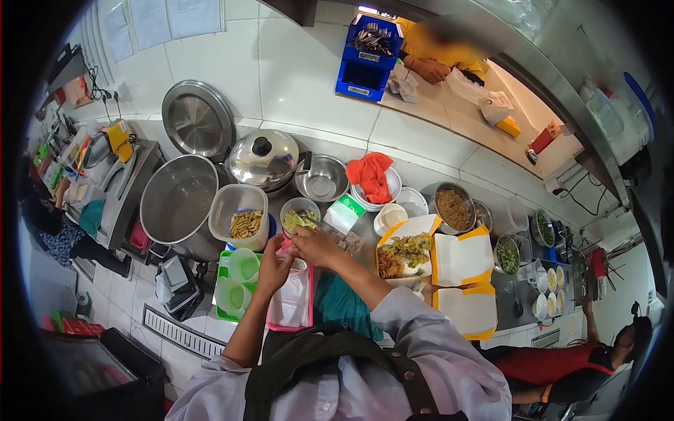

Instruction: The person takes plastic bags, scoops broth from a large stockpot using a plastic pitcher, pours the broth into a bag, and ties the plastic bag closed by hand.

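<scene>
My left hand [274, 268] and my right hand [316, 247] meet in front of me, fingers pinched together. A small pinkish, thin piece [287, 245] shows between them; its kind is unclear. Just beyond is a bowl [300, 210] of pale green cut pieces. To its left stands a clear plastic tub [239, 200] with yellowish finger-shaped food inside. Below my hands lies a pink tray [290, 321] with white sheets or bags [289, 298]. Left of it, green plastic cups [232, 296] sit on a green tray.
Right are an open takeaway box [405, 254] of food and open yellow-edged boxes [463, 258]. A large pot [178, 200], a lidded pot [263, 158] and a red cloth [370, 177] stand behind. Co-workers are at left and right [562, 368]; another person [439, 56] is beyond the hatch.
</scene>
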`<state>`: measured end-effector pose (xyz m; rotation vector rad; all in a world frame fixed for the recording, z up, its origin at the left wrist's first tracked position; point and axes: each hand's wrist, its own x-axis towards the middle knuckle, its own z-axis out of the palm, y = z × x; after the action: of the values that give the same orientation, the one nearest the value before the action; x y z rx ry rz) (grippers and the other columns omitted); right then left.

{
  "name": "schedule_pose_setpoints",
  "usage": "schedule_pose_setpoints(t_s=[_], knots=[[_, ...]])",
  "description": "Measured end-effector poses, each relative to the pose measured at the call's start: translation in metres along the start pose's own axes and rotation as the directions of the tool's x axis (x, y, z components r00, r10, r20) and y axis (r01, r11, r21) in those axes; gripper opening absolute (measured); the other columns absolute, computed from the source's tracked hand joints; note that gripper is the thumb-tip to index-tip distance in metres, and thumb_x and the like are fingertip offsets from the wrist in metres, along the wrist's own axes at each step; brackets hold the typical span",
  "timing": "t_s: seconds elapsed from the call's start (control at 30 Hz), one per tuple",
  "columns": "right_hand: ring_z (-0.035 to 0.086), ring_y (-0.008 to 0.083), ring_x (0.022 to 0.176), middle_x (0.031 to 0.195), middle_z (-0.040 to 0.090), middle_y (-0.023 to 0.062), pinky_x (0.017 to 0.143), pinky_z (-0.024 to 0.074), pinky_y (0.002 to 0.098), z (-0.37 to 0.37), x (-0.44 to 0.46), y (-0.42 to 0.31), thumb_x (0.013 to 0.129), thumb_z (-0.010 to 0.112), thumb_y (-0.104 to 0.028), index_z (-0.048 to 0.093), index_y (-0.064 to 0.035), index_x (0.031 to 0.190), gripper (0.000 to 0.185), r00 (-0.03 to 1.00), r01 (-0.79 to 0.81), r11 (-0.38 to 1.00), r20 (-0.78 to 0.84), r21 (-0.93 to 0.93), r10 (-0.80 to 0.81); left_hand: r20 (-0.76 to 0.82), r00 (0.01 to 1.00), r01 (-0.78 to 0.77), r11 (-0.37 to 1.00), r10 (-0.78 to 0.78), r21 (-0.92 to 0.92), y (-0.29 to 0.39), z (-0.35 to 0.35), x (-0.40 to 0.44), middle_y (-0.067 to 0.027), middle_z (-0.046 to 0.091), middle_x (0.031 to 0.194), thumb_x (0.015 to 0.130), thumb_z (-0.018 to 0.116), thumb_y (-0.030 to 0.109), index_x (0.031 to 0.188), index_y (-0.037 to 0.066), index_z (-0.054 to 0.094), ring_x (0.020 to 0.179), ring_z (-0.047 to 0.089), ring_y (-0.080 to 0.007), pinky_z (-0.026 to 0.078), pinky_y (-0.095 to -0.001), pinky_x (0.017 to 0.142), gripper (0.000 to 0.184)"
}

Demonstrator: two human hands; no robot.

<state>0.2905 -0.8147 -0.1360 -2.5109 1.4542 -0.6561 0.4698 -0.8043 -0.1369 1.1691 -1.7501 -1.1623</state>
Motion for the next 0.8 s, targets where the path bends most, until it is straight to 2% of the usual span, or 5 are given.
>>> schedule_pose_setpoints(t_s=[0.17, 0.33, 0.47, 0.53, 0.8], knots=[[0.061, 0.0305, 0.095, 0.106, 0.055, 0.0087, 0.079, 0.0496, 0.0434, -0.005, -0.002, -0.003, 0.079, 0.064, -0.019, 0.063, -0.0090, 0.098, 0.021, 0.989, -0.076, 0.990, 0.134, 0.118, 0.060, -0.030, 0.999, 0.042, 0.999, -0.041, 0.006, -0.008, 0.004, 0.000, -0.0189, 0.054, 0.122, 0.082, 0.062, 0.004, 0.130, -0.001, 0.039, 0.109, 0.057, -0.0289, 0.047, -0.0380, 0.091, 0.053], [0.061, 0.0320, 0.096, 0.108, 0.054, 0.0117, 0.077, 0.0505, 0.0441, -0.001, 0.009, -0.008, 0.078, 0.063, -0.015, 0.066, -0.0074, 0.092, 0.017, 0.955, -0.143, 0.989, 0.257, -0.041, 0.148, -0.048, 0.998, 0.040, 0.998, -0.038, 0.049, -0.009, 0.006, 0.001, -0.0183, 0.054, 0.121, 0.082, 0.060, 0.003, 0.127, -0.001, 0.040, 0.108, 0.058, -0.0287, 0.049, -0.0372, 0.087, 0.050], [0.061, 0.0328, 0.097, 0.108, 0.054, 0.0132, 0.077, 0.0509, 0.0443, 0.002, 0.014, -0.008, 0.079, 0.061, -0.014, 0.066, -0.0029, 0.087, 0.015, 0.961, -0.106, 0.993, 0.252, -0.051, 0.116, -0.060, 0.996, 0.059, 0.998, -0.059, -0.008, -0.008, 0.007, 0.001, -0.0184, 0.056, 0.117, 0.079, 0.061, 0.005, 0.123, -0.002, 0.043, 0.106, 0.059, -0.0294, 0.048, -0.0370, 0.089, 0.048], [0.061, 0.0355, 0.094, 0.105, 0.055, 0.0166, 0.074, 0.0528, 0.0442, 0.010, 0.013, -0.007, 0.076, 0.059, -0.013, 0.065, -0.0002, 0.082, 0.015, 0.990, -0.081, 0.997, 0.114, 0.017, 0.078, -0.061, 0.996, 0.068, 0.997, -0.071, -0.042, -0.003, 0.005, 0.000, -0.0193, 0.056, 0.114, 0.078, 0.062, 0.007, 0.120, -0.002, 0.045, 0.106, 0.059, -0.0307, 0.047, -0.0375, 0.090, 0.046], [0.064, 0.0308, 0.087, 0.099, 0.058, 0.0123, 0.073, 0.0522, 0.0426, -0.009, 0.013, -0.017, 0.078, 0.060, -0.012, 0.064, -0.0022, 0.089, 0.016, 0.973, -0.130, 0.991, 0.193, -0.006, 0.129, -0.036, 0.998, 0.054, 0.998, -0.054, 0.013, -0.004, 0.003, 0.004, -0.0193, 0.059, 0.111, 0.077, 0.062, 0.007, 0.118, -0.002, 0.049, 0.103, 0.061, -0.0312, 0.047, -0.0370, 0.090, 0.045]])
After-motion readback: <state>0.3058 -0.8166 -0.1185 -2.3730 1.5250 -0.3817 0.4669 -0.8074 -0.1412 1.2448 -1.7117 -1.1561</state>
